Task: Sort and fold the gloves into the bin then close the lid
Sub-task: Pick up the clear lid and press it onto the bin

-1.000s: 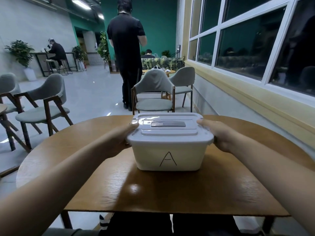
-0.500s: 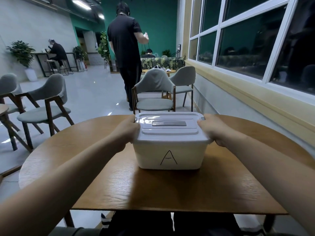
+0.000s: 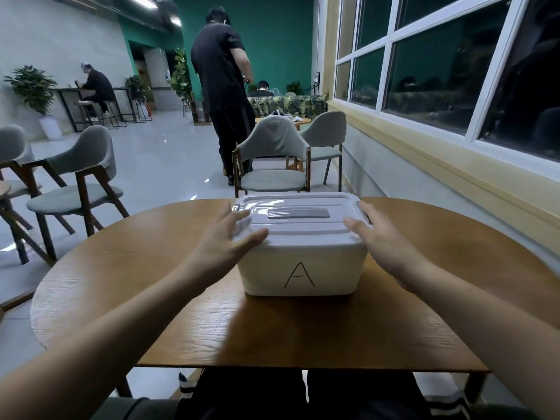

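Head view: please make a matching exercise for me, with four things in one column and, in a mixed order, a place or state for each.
Things:
1. lid
2. bin
3. left hand
4. table

Places or states:
a. white, marked with a black letter A
b. brown wood, carries the bin
c. lies on top of the bin
d. open, fingers straight, at the lid's left end

Pairs: 1-c, 2-a, 3-d, 4-b

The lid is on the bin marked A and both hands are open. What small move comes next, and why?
Probably press the lid down at its ends to seat it: left hand and right hand lie open at its edges, it sits level on the bin, and whether it is clipped shut cannot be told.
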